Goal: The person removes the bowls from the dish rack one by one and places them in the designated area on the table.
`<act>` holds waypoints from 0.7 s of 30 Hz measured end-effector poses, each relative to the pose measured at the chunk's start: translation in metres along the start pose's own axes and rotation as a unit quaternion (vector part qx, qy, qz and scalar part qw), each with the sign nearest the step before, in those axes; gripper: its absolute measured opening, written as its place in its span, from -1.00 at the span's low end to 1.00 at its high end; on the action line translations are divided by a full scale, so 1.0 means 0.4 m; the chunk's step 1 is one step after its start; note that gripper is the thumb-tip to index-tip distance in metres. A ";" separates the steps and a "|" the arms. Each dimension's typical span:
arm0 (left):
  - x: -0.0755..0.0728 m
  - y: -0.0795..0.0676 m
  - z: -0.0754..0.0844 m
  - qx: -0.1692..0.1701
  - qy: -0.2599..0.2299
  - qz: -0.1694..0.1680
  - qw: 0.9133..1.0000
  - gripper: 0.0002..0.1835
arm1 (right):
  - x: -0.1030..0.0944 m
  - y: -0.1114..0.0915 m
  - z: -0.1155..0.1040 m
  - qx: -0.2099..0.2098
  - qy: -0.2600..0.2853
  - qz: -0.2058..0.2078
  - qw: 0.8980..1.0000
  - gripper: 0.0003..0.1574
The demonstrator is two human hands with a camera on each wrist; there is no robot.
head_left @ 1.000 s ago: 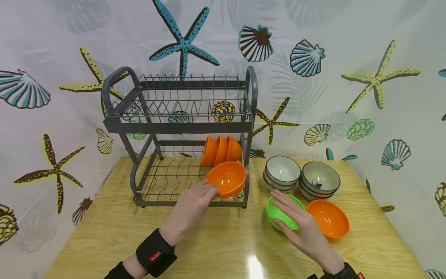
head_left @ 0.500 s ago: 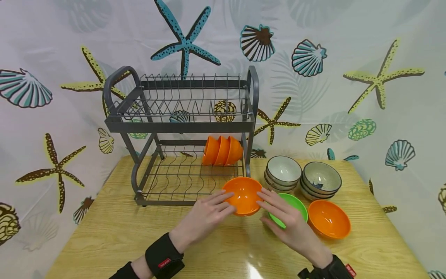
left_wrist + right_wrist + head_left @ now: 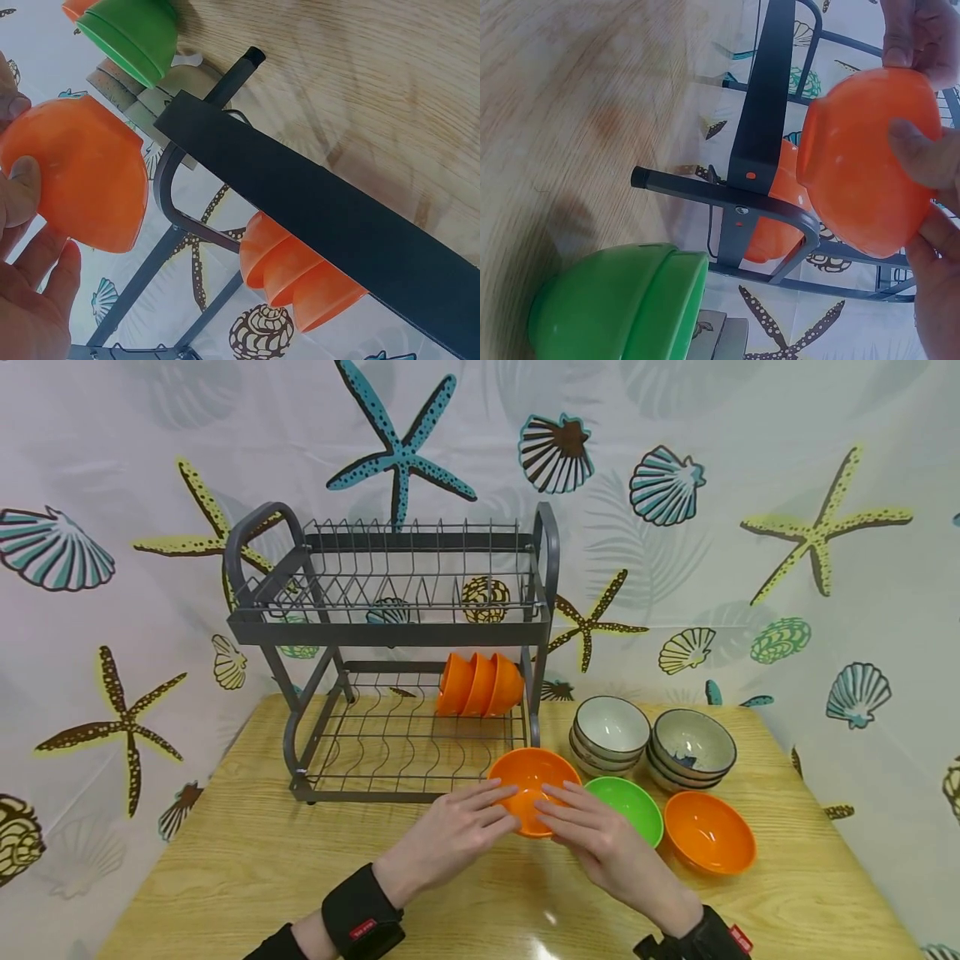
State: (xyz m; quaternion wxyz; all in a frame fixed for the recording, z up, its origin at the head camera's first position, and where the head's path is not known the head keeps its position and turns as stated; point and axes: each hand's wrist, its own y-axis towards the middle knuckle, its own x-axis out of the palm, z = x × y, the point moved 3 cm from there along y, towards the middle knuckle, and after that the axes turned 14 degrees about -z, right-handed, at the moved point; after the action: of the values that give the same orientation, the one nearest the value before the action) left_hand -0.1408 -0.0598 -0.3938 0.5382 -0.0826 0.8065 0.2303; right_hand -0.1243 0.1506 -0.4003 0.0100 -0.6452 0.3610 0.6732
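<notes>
An orange bowl [image 3: 529, 767] is held up between my two hands, in front of the rack's lower right corner. My left hand [image 3: 453, 837] pinches its left side, fingers over the rim and thumb on the outside, as the left wrist view shows the bowl [image 3: 90, 176]. From the other side my right hand [image 3: 611, 843] pinches the rim too, its thumb pressed to the outer wall in the right wrist view. Just right of the held bowl stand nested green bowls [image 3: 630, 806], partly behind my right hand. Three orange bowls [image 3: 480, 687] lean on edge in the lower tier of the rack.
The dark two-tier dish rack [image 3: 390, 633] stands at the back left of the wooden table [image 3: 247, 860]. A stack of white bowls [image 3: 611, 727], a stack of grey-rimmed bowls [image 3: 693, 743] and another orange bowl [image 3: 708, 832] stand on the right. A patterned cloth [image 3: 780, 427] hangs behind.
My left hand has brought the orange bowl from the rack's lower front right corner toward the right and nearer to me. My right hand has moved left from over the green bowls and taken hold too.
</notes>
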 end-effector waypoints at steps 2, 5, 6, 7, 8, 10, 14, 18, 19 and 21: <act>0.001 0.000 0.002 0.002 0.002 -0.004 1.000 -0.74 | -0.001 -0.003 -0.001 0.003 -0.008 -0.005 1.000 -0.40; 0.000 0.001 0.003 0.003 -0.002 -0.005 1.000 -0.74 | -0.003 -0.008 -0.001 0.011 -0.016 -0.018 1.000 -0.66; 0.000 0.001 0.004 0.003 -0.004 -0.005 1.000 -0.73 | -0.004 -0.009 -0.001 0.013 -0.016 -0.022 1.000 -0.73; 0.000 0.002 0.004 0.003 -0.007 -0.005 1.000 -0.73 | -0.004 -0.011 -0.001 0.017 -0.017 -0.027 0.999 -0.72; 0.001 0.004 0.005 0.003 -0.010 -0.005 1.000 -0.72 | -0.005 -0.011 0.000 0.019 -0.017 -0.031 0.999 -0.63; 0.003 0.005 0.006 0.003 -0.017 -0.005 1.000 -0.71 | -0.006 -0.013 0.001 0.025 -0.020 -0.038 0.999 -0.44; 0.008 0.006 0.011 -0.002 -0.020 -0.007 1.000 -0.68 | -0.007 -0.017 0.004 0.026 -0.026 -0.043 0.998 -0.43; 0.011 0.004 0.015 -0.011 -0.024 -0.007 1.000 -0.62 | -0.011 -0.026 0.007 0.029 -0.029 -0.043 0.998 -0.42; 0.013 0.003 0.015 -0.016 -0.026 -0.006 1.000 -0.60 | -0.013 -0.029 0.008 0.031 -0.030 -0.043 0.998 -0.42; 0.019 0.001 0.015 -0.031 -0.035 -0.011 0.999 -0.54 | -0.019 -0.037 0.011 0.038 -0.033 -0.043 0.998 -0.40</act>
State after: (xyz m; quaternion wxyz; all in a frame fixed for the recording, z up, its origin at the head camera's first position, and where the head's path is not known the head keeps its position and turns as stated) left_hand -0.1392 -0.0559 -0.4023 0.5658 -0.0995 0.7788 0.2519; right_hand -0.1197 0.1672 -0.4010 0.0752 -0.6365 0.3576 0.6792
